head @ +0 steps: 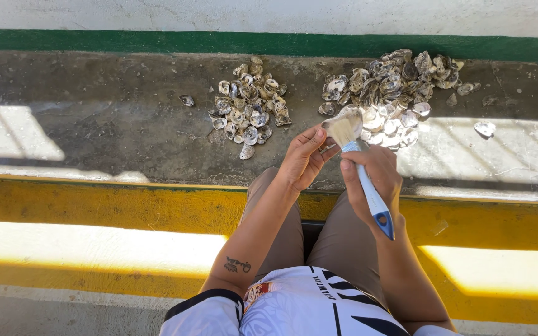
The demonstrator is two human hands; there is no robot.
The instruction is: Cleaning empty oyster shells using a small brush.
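Plainly, the person sits with knees drawn up against a yellow-painted curb (94,205), and both hands meet just above the knees. The right hand (372,177) has its grip closed round the pale blue handle of a paintbrush (359,165), bristles pointing away from the body so the soft tip lies against whatever the other hand offers. The left hand (303,158) is curled, fingers pinched on a small shell (330,127) that sits right at the bristles; most of it is hidden, so I can only say it looks like one of the pieces from the heaps ahead. Holding it up off the ground would let the brush reach its face freely.

On the rough concrete ledge (107,124) beyond the curb lie two heaps, well apart: a smaller pile of shells (248,106) to the left, a larger pile of shells (387,93) to the right, with a few strays beside each. Keeping them apart reads to me as sorting.

No packages or labels are visible. A green painted band (157,42) runs along the foot of the white wall (219,12).
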